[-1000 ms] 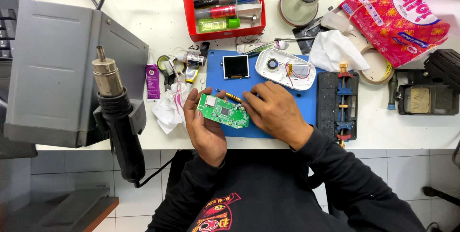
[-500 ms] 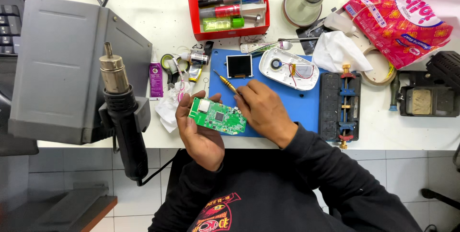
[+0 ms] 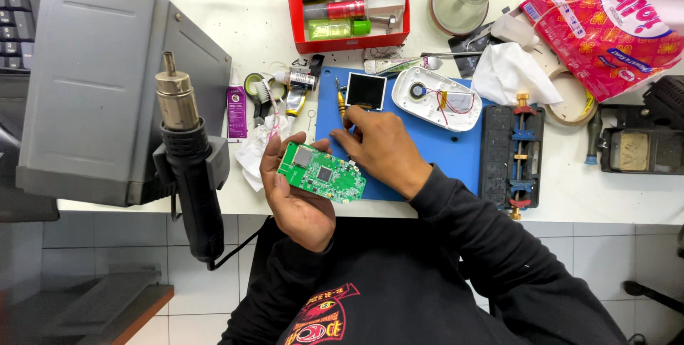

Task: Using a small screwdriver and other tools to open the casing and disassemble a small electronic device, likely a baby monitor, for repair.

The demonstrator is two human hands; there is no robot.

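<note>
My left hand (image 3: pixel 296 195) holds a green circuit board (image 3: pixel 320 172) flat by its edges, just in front of the table's near edge. My right hand (image 3: pixel 381 147) rests on the blue work mat (image 3: pixel 442 156) and grips a small screwdriver with a yellow shaft (image 3: pixel 340 101), its tip pointing away toward a small square screen module (image 3: pixel 365 91). A white plastic casing (image 3: pixel 436 98) with red wires lies open on the mat to the right of the screen.
A hot-air gun (image 3: pixel 187 153) hangs on a grey station (image 3: pixel 92 89) at left. A red tray (image 3: pixel 348 9) of bottles and pens stands behind. A black board clamp (image 3: pixel 514 147), tissue (image 3: pixel 511 74), tape roll (image 3: pixel 570 96), red packet (image 3: pixel 605 21) lie right.
My left hand has drawn the circuit board nearer to me and off the mat. My right hand has left the board and moved up the mat with the screwdriver.
</note>
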